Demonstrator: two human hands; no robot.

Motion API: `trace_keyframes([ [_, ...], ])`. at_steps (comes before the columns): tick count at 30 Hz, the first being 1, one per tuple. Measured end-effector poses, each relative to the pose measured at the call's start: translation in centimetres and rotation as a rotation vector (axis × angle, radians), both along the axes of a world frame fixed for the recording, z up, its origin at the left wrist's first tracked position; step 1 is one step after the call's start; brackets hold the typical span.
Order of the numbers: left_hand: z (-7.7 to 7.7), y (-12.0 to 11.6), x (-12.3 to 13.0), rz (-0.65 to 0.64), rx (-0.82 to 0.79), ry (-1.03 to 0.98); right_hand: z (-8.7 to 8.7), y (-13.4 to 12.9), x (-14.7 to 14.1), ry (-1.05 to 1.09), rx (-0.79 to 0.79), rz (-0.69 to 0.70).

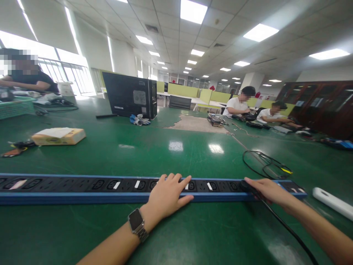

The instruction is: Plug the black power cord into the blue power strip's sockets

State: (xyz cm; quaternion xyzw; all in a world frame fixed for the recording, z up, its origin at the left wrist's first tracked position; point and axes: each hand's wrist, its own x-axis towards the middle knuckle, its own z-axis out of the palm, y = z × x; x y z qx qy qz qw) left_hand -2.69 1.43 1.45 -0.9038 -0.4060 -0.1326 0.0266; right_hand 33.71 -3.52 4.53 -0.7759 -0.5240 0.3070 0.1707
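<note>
A long blue power strip (82, 198) with black sockets lies across the green table in front of me. My left hand (169, 193) rests on the middle of the strip, its fingers spread over the sockets; a watch is on that wrist. Toward the strip's right end, my right hand (266, 189) grips a black plug (245, 185) against the socket face. From the plug a black cable (286, 228) runs down to the right. Whether the plug is seated in a socket I cannot tell. Small white stickers (137, 184) mark several places along the strip.
A coiled black cable (259, 171) lies beyond the strip at right, with a white bar-shaped object (332, 201) beside the strip's end. Farther back are a tissue pack (59, 136), gloves (140, 120) and a black computer case (129, 96). Other people sit around the table.
</note>
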Motion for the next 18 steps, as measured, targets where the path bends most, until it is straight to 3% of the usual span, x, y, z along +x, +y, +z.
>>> trace_keyframes([
  [4, -0.02, -0.01, 0.07, 0.002, 0.003, -0.004, 0.70, -0.13, -0.36, 0.046, -0.079, 0.038],
  [18, 0.23, -0.13, 0.00, 0.005, -0.003, 0.006, 0.82, 0.29, 0.16, 0.039, -0.083, 0.163],
])
